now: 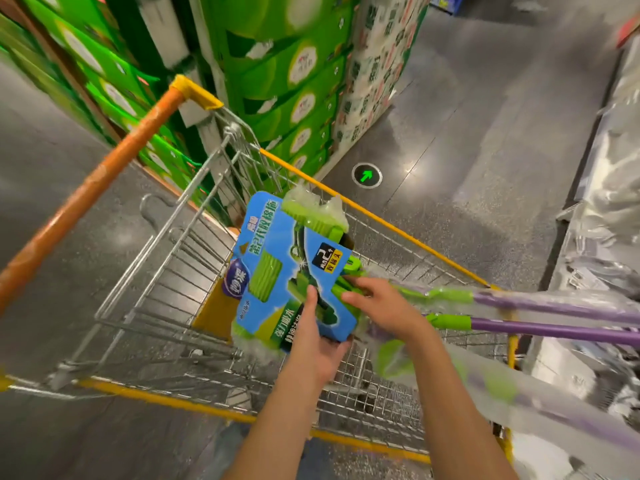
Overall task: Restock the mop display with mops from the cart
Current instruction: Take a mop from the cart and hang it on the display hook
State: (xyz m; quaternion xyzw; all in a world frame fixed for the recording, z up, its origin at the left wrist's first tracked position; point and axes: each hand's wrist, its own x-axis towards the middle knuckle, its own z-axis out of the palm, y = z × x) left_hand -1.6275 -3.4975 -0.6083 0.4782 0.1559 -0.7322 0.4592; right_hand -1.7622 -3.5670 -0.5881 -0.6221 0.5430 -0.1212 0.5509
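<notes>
A wire shopping cart (145, 271) with an orange handle and yellow rim stands in front of me. Inside it lie mops with green heads and purple handles (554, 330) that stick out over the right rim. The top mop head carries a blue printed card (273, 268) wrapped in clear plastic. My left hand (317, 336) grips the lower edge of that card, thumb on its face. My right hand (377, 301) grasps the green neck of the mop just right of the card. Another plastic-wrapped mop (485, 382) lies blurred at the lower right.
Tall stacks of green boxes (284, 81) rise behind the cart on the left and centre. A green arrow marker (367, 174) sits in the grey floor beyond the cart. Plastic-wrapped goods on a low display (602, 237) line the right edge.
</notes>
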